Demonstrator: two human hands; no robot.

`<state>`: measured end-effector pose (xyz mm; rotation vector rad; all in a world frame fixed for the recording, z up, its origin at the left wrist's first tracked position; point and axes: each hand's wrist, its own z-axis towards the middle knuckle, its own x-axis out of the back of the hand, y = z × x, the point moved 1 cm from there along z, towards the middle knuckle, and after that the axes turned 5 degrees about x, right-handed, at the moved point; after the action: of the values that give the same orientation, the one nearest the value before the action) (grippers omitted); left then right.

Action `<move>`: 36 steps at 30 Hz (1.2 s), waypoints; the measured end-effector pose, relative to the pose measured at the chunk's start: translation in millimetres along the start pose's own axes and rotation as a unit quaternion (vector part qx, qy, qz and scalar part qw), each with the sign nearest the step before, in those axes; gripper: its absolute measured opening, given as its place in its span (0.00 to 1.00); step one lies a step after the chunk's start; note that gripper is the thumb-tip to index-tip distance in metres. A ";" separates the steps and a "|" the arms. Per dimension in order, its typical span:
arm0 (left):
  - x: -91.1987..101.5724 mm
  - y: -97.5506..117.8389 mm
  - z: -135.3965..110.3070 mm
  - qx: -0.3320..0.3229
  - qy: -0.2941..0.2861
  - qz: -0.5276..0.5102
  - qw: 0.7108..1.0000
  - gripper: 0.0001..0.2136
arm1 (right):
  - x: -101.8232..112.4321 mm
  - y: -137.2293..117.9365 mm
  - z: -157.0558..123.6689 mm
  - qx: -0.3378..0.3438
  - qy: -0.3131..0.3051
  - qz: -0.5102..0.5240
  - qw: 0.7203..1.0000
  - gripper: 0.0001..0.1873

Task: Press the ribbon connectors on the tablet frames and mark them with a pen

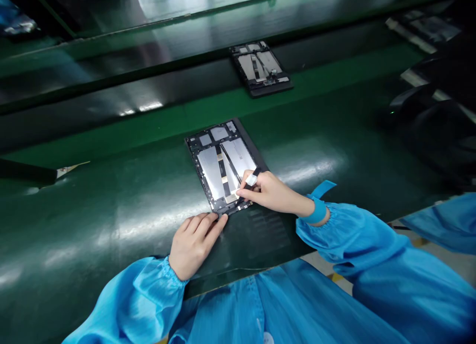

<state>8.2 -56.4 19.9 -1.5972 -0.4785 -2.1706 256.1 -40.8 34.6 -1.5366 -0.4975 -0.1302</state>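
Note:
An opened tablet (208, 168) lies on the green bench mat, its silver battery plates and a dark ribbon cable (222, 168) showing. My right hand (266, 189) is closed around slim black tweezers (256, 172) with a white wrap on them. Their tip points down at the tablet's lower right edge, partly hidden by my fingers. My left hand (195, 240) rests with fingers stretched out, its fingertips touching the tablet's near edge. A blue strap (318, 210) circles my right wrist.
Farther back, a second opened tablet (262, 69) lies by a dark recessed strip (122, 108). Blurred black equipment (424, 111) stands at the right, with more parts (427, 29) behind it. A dark bar (29, 172) juts in from the left. Green mat (92, 225) covers the bench.

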 end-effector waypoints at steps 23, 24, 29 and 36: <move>-0.3 3.6 5.3 0.011 -0.035 0.037 0.999 0.19 | -0.8 4.0 0.0 -0.009 0.013 0.038 0.999 0.08; -0.4 3.1 4.9 0.013 -0.037 0.034 0.999 0.19 | -0.8 3.7 0.2 -0.007 0.014 0.034 0.999 0.08; -1.4 1.4 5.7 0.025 -0.041 0.013 0.999 0.19 | -1.0 3.2 0.6 -0.004 0.015 0.019 1.000 0.08; -4.8 8.9 22.1 0.053 -0.055 0.021 0.997 0.19 | -1.3 4.8 0.7 -0.007 0.044 0.011 0.999 0.09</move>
<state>32.1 -52.5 22.0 -1.6593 -0.5766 -2.0005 256.6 -40.1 29.6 -1.5435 -0.4101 -0.1844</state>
